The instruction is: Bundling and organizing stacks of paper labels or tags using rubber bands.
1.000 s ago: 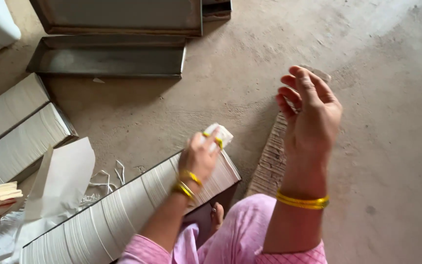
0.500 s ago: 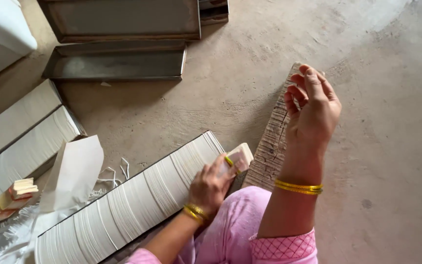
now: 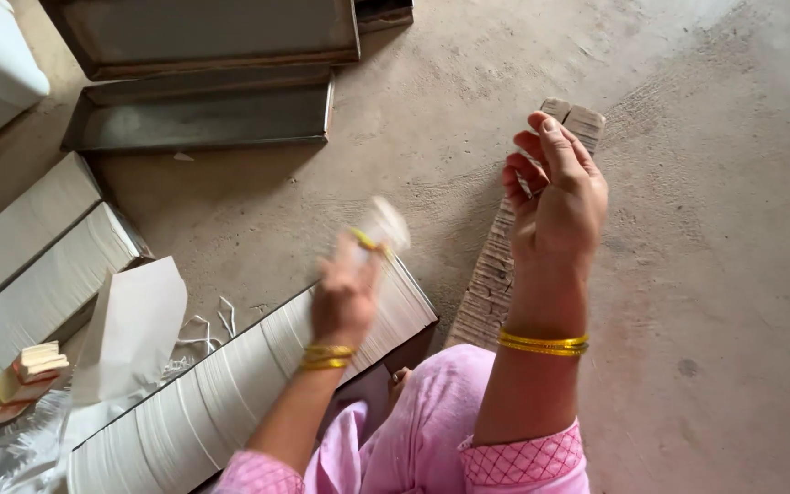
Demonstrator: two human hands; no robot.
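Where trays (image 3: 203, 114) lie, card stacks (image 3: 230, 393) beside.

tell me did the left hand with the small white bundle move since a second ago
Yes. The left hand, holding the small white bundle, has lifted off the long row of stacked white sheets and now blurs above its end.

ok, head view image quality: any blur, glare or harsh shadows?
Head view: the left hand and the small pale bundle it holds are smeared by motion blur; the right hand is sharp. Lighting is soft and diffuse, with faint shadows on the concrete floor. No glare, even on the metal trays.
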